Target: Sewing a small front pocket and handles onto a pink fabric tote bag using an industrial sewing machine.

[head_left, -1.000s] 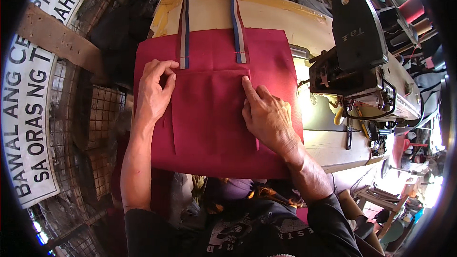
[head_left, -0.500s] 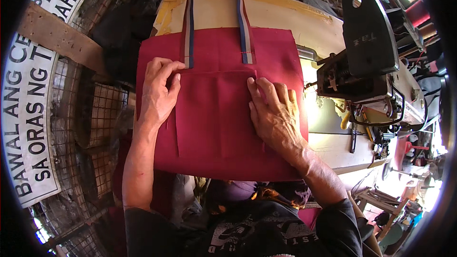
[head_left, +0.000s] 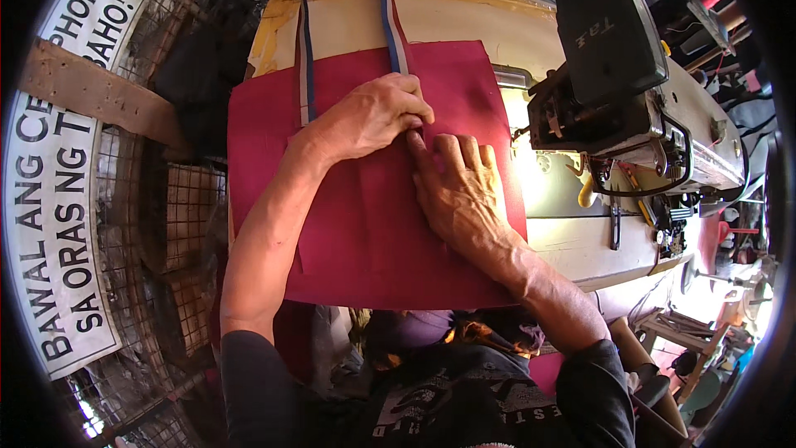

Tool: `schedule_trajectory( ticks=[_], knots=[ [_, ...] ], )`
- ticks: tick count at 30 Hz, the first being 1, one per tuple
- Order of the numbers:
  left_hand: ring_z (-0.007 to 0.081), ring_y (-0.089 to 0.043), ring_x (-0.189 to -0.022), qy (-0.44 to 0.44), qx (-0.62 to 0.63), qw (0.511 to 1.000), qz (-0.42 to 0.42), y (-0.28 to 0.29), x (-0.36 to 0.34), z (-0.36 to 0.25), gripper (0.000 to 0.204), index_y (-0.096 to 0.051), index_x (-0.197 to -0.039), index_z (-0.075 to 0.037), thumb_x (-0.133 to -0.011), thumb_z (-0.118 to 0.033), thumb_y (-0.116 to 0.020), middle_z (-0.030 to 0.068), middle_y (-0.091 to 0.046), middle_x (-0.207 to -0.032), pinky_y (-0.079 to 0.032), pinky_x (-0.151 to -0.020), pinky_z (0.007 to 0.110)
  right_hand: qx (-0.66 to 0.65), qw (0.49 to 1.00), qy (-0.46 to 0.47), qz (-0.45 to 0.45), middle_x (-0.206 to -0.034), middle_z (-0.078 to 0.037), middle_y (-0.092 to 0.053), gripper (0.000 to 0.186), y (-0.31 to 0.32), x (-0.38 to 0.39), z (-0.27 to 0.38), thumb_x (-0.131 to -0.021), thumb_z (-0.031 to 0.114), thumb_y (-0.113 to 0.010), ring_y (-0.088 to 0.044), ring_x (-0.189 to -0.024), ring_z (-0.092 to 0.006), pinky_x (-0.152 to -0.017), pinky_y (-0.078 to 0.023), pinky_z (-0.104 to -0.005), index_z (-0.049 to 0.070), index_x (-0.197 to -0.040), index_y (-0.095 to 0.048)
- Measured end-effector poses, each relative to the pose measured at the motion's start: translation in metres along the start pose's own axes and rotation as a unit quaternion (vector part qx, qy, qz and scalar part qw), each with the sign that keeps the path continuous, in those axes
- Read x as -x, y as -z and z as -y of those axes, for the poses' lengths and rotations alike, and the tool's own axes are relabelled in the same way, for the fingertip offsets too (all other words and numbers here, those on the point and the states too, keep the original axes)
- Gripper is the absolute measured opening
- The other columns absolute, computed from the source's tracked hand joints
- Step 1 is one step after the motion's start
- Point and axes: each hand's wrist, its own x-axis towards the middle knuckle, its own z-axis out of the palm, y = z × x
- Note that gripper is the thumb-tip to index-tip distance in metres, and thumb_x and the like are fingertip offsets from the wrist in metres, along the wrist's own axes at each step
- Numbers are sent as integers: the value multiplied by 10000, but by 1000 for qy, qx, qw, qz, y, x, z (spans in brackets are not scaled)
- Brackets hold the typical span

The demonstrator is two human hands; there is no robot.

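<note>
A large maroon fabric panel [head_left: 356, 249] lies spread in front of me, with a striped webbing handle [head_left: 304, 58] looping from its upper part. A smaller maroon piece lies over the panel below the handle ends, like a pocket. My left hand [head_left: 377, 116] has crossed to the right end of the handle, its fingers pinched together at the pocket's upper right corner. They cover that strap end. My right hand [head_left: 464, 187] rests on the fabric just below and right of it, fingers spread and slightly bent, index fingertip close to the pinch.
The fabric lies on a cream sewing table [head_left: 464, 8] with worn yellow edges. A dark sewing machine [head_left: 613, 75] stands close on the right, its lamp lighting the bed. Wire mesh, a wooden plank [head_left: 104, 91] and a white sign [head_left: 62, 241] are at the left.
My left hand has moved right from the left handle end to the pocket's upper right corner and pinched there. My right hand stays on the cloth. The whole view has shifted slightly.
</note>
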Motion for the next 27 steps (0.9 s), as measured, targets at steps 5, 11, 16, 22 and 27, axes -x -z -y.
schedule_trajectory(
  ticks=[5,11,16,22,27],
  knots=[
    [257,-617,-1015,-22,53,998,-27,-5,4,7,119,-693,-1035,-24,-920,-29,-666,71,-627,-1003,-526,-900,381,13,1000,11,-9,-1022,-117,-533,487,2,-1,3,-912,196,-616,-519,-958,-276,-813,-419,-412,-11,-1353,-590],
    [261,-590,-1093,-76,55,994,-62,-13,11,18,91,-635,-1026,-47,-940,-65,-660,58,-624,-1059,-491,-972,393,38,999,33,-5,-1001,-121,-532,482,2,7,5,-923,180,-615,-525,-939,-271,-804,-428,-411,-38,-1352,-582],
    [234,-604,-1049,-58,89,992,-68,-12,13,15,117,-641,-1075,-51,-964,-88,-651,63,-635,-1044,-492,-957,374,3,999,28,-29,-1004,-119,-539,470,-2,8,5,-931,198,-648,-535,-932,-274,-804,-438,-411,-47,-1328,-595],
    [200,-622,-971,42,138,989,-39,-5,11,5,115,-657,-1060,-41,-955,-85,-672,60,-645,-1028,-511,-906,335,-38,998,17,-38,-1018,-116,-557,456,-2,9,4,-923,205,-678,-554,-946,-281,-818,-457,-418,-12,-1319,-613],
    [201,-622,-991,17,149,987,-54,-9,14,9,126,-655,-1051,-33,-957,-114,-673,55,-652,-1011,-503,-917,347,-76,994,39,-72,-965,-104,-581,421,-3,11,1,-917,153,-678,-584,-898,-273,-790,-483,-411,18,-1312,-631]
  ],
)
